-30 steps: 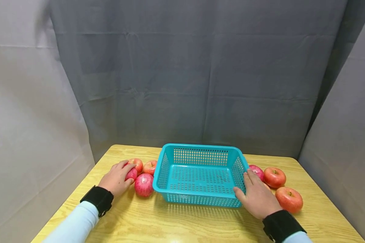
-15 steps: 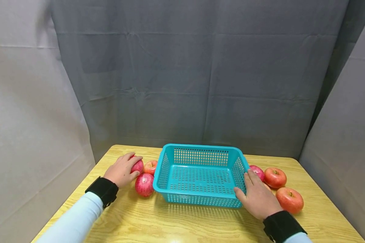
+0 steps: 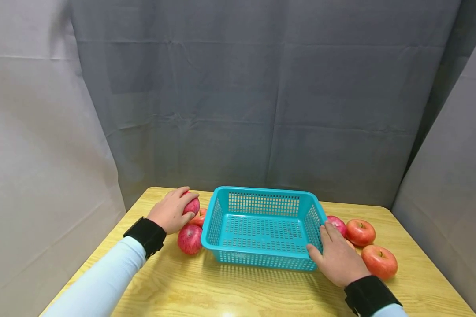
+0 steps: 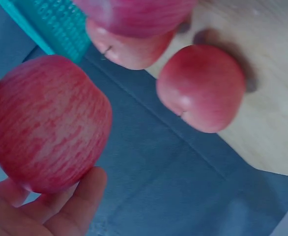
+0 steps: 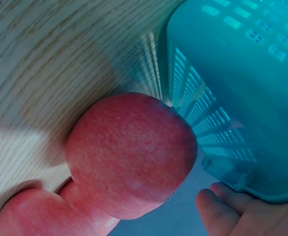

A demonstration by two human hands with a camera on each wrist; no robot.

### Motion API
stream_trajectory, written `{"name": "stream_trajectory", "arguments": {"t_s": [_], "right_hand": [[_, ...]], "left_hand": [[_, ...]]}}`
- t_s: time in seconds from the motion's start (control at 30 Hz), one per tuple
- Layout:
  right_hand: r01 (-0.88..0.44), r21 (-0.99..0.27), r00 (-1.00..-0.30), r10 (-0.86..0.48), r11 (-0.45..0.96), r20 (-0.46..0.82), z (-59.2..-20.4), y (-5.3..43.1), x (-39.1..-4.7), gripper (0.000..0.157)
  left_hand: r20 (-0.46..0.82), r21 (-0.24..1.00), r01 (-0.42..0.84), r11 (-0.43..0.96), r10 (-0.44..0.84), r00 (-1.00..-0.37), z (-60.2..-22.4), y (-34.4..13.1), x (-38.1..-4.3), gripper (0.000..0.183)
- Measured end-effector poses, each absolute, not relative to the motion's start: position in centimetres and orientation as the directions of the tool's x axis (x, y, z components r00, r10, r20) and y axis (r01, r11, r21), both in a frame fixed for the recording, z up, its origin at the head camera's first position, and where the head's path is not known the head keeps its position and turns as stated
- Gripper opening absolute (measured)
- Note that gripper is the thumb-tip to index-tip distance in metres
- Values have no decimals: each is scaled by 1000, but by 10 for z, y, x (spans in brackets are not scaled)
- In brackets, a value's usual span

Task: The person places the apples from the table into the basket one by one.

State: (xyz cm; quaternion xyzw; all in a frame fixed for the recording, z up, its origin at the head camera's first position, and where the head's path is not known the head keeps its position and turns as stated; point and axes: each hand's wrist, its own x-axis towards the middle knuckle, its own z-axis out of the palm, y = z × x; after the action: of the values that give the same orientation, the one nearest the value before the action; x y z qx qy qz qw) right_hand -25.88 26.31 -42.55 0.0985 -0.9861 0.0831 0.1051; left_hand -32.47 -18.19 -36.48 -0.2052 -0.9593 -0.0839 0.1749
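Observation:
My left hand (image 3: 170,213) grips a red-pink striped apple (image 3: 192,206), up off the table and left of the basket. In the left wrist view that apple (image 4: 53,125) sits against the curled fingers. Beneath and beside the hand lie a dark pink apple (image 3: 190,239) and a paler red apple (image 3: 199,218); another red apple (image 4: 202,87) shows only in the left wrist view. At the turquoise basket (image 3: 262,259), my right hand (image 3: 339,259) holds the right rim, thumb over the inside and fingers along the outer edge. Nothing lies inside the basket.
Right of the basket are a pink apple (image 3: 337,225), a red apple (image 3: 361,232) and a nearer red apple (image 3: 379,262). One more is mostly hidden by the right hand. Grey cloth (image 3: 238,110) hangs behind the wooden table (image 3: 230,293), with pale cloth at both sides.
My left hand has carried its apple up and rightward from the table's left part toward the basket, passing over the other apples. The right hand has kept its place on the basket.

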Motion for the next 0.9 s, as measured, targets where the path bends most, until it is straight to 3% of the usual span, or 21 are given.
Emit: {"name": "stream_trajectory", "arguments": {"t_s": [0.43,0.9], "right_hand": [[-209,-145,-959,-174,967,224,-426,264,-258,93],[-220,-141,-951,-180,965,253,-427,267,-258,91]], "left_hand": [[368,91,467,879,406,-836,-340,-144,-327,65],[430,81,586,806,502,-750,-326,-99,-331,62]]}}
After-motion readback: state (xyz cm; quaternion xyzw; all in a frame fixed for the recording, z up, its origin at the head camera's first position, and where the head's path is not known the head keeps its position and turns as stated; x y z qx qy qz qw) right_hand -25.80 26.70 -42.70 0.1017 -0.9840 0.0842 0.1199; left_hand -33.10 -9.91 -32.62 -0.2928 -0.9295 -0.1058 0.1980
